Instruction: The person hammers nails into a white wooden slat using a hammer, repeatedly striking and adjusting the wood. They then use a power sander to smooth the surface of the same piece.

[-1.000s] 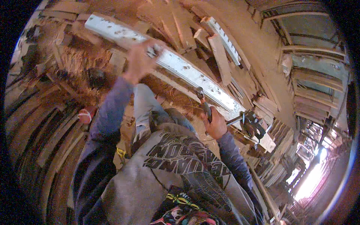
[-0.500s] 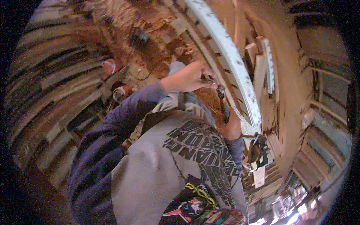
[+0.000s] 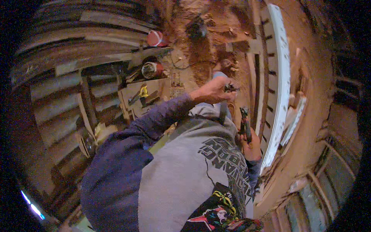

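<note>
Curving down the far left, long brown boards (image 3: 108, 20) press edge against edge, and their ends stop short of the loose reddish ground (image 3: 210, 54), which opens up beyond the hands. Next come the containers: a red container with a pale band (image 3: 156, 38) sits by the board ends, and just nearer is a second red container (image 3: 159, 69), its mouth turned left and dark inside; what either holds, I can't tell. Below them a yellow object (image 3: 144, 91) rests on a pale panel (image 3: 161, 86). Now the left hand (image 3: 214, 89), reaching across in front of the body: fingers curled in, gripping a cluster of small dark bits (image 3: 231, 87) that pokes out at the fingertips, too blurred to name. A narrow gap, and here's the hammer (image 3: 245, 123), dark head up, handle down in the right hand (image 3: 252, 146), whose fingers are wrapped round it; head and cluster stand near each other, apart. Over on the right, the long white beam (image 3: 284, 65) bows along past that hand, its near edge well apart from the hammer head, its face flecked with dark marks.
</note>
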Available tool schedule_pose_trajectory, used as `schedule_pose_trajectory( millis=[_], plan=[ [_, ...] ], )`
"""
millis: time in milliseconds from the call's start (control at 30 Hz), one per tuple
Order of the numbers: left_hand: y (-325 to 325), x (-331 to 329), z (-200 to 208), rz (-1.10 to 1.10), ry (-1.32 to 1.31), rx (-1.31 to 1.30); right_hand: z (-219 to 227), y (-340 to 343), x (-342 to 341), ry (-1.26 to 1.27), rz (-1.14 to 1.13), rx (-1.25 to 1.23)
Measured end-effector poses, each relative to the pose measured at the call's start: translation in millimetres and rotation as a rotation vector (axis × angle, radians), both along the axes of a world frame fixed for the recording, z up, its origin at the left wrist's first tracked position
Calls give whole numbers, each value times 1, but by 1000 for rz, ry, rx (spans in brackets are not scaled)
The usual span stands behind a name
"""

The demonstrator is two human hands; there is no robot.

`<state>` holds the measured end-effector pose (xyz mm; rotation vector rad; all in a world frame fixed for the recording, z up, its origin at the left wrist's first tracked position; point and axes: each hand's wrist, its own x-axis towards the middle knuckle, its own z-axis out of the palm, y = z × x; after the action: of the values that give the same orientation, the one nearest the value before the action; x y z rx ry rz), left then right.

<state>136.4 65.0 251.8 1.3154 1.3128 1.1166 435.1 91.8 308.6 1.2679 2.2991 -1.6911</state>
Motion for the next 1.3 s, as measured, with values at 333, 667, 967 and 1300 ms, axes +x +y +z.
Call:
schedule_pose_trajectory(
  millis=[333, 667, 967, 1300],
  plan=[
    [-202, -156, -184, 976, 539, -802, -6, 13, -5, -53, 102, 153],
    [-328, -260, -262, 896, 650, -1285, -10, 7, 0, -99, 47, 125],
    [-178, -96, -310, 587, 291, -898, -49, -40, 42, -167, -746, 193],
    [-79, -104, -275, -86, 341, -529, -88, -107, 156, 354, -2175, 653]
  ],
)
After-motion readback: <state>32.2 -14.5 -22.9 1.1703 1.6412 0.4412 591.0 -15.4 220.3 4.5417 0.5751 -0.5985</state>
